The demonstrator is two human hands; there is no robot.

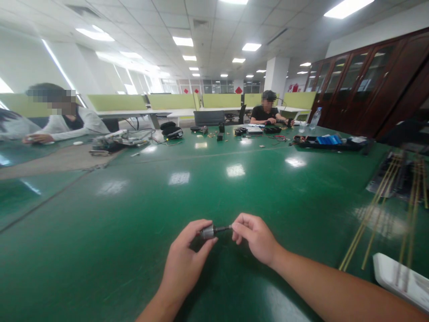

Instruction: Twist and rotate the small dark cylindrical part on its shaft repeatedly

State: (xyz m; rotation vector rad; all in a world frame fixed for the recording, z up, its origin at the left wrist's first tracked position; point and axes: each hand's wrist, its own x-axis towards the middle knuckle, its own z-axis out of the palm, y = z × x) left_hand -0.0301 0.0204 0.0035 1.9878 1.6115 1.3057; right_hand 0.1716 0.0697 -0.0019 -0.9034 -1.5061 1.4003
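My left hand (184, 257) pinches a small grey metal cylinder (208, 231) between thumb and fingers, just above the green table (134, 214). A thin dark shaft (223, 229) sticks out of the cylinder to the right. My right hand (256, 237) pinches the far end of that shaft with curled fingers. Both hands are close together near the table's front edge.
Thin yellow rods (375, 214) lie at the right beside a white flat object (400, 279). A black tray with blue parts (330, 142) and small dark parts sit far across the table. One person (266, 114) sits at the far side, another person (63, 118) at the left.
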